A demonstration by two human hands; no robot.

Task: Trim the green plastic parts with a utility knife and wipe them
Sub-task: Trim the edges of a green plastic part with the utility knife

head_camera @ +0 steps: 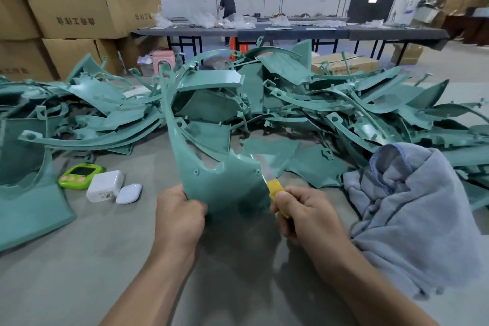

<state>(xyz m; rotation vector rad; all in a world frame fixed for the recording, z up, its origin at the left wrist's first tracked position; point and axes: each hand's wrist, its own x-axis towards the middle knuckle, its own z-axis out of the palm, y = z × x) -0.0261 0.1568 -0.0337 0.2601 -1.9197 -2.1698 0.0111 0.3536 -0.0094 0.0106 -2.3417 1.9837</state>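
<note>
This looks like the trimming step: the left hand (180, 216) clamps the lower left corner of a green plastic part (225, 182) held upright at the centre of the frame, while the right hand (307, 216) is wrapped tight around a yellow utility knife (276, 188), its blade laid against the part's right edge. The next move, I'd judge, calls for a steady draw along that edge, blade angled away from the holding fingers. A grey cloth (412, 209) waits at lower right, beside the pile of green parts (304, 103) across mid-frame.
</note>
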